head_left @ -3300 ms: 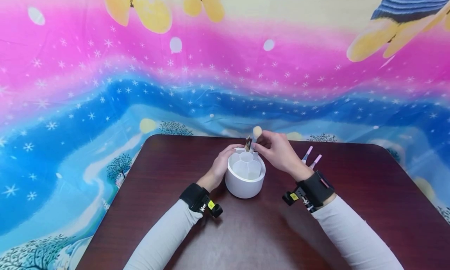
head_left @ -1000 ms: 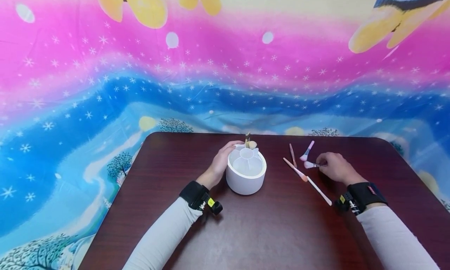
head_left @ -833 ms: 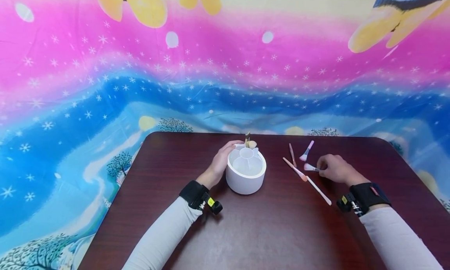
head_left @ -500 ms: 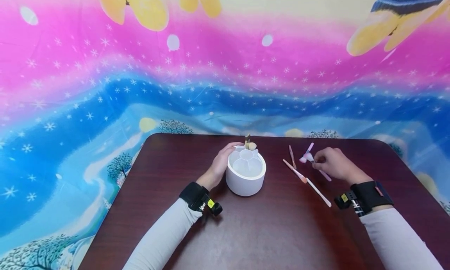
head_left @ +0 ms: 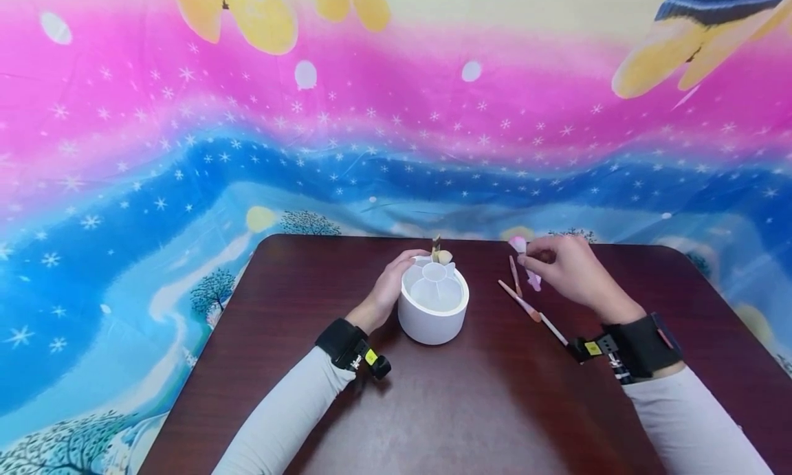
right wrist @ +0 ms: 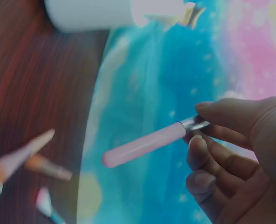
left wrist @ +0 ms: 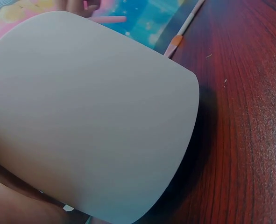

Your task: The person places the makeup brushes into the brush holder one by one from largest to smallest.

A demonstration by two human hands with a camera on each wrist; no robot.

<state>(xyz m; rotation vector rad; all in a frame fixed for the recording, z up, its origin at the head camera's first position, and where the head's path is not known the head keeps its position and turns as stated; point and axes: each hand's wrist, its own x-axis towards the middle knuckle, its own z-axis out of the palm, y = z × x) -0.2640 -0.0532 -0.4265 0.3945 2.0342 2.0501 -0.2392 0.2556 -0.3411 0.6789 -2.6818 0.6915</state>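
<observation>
Pink-handled brush (right wrist: 145, 145) is being pinched at its metal collar by right hand (head_left: 569, 269), above worktop (head_left: 433, 413), right of white container (head_left: 432, 326). Container is being gripped by left hand (head_left: 383, 291). Other brushes (head_left: 518, 300) are being borne by worktop.

No readable words, numbers or brand names in the head view or either wrist view. In the head view, near 6 o'clock, a small yellow label (head_left: 371, 357) on the left wrist camera (head_left: 381, 368), bearing a dark mark too tiny to make out. At 4 o'clock, a second yellow label (head_left: 592, 348) on the right wrist camera (head_left: 578, 351), equally illegible. Slightly farther out, between 3 and 4 o'clock, a narrow red tag (head_left: 663, 335) on the black right wristband (head_left: 643, 346), too small and blurred for reading.
</observation>
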